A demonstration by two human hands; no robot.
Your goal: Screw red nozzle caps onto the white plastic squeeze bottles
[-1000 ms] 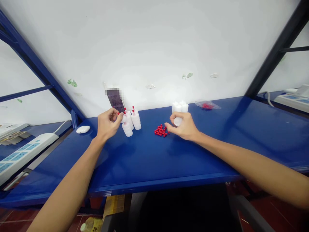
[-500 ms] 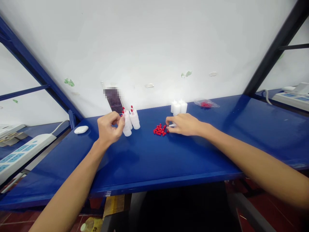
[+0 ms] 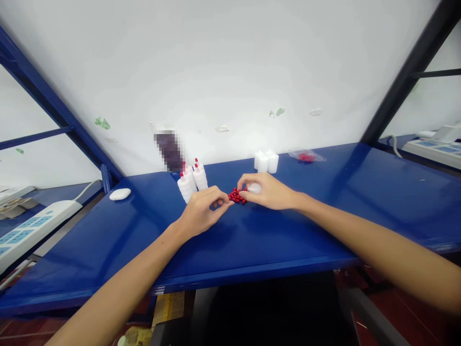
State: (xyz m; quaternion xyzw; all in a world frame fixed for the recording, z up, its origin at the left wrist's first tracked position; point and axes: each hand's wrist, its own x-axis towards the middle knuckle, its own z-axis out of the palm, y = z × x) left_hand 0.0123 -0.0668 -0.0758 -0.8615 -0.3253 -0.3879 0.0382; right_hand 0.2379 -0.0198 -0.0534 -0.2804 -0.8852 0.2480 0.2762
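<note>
My right hand is curled round a small white squeeze bottle, which lies tilted and partly hidden by the fingers. Just left of it is a pile of small red caps on the blue table. At the pile's left edge, the thumb and forefinger of my left hand are pinched on a red cap. Behind that hand stand several white bottles with red-capped tips, their lower parts partly covered. Further back, past my right hand, is a group of white bottles whose tips show no red.
A clear bag of red caps lies near the wall. A phone-like dark panel, blurred out, leans behind the capped bottles. A white case and a power strip are on the left. The blue table's front edge runs before me.
My left hand has moved right and down, from the capped bottles to the red pile. My right hand has shifted slightly left, with more of its bottle now showing.
</note>
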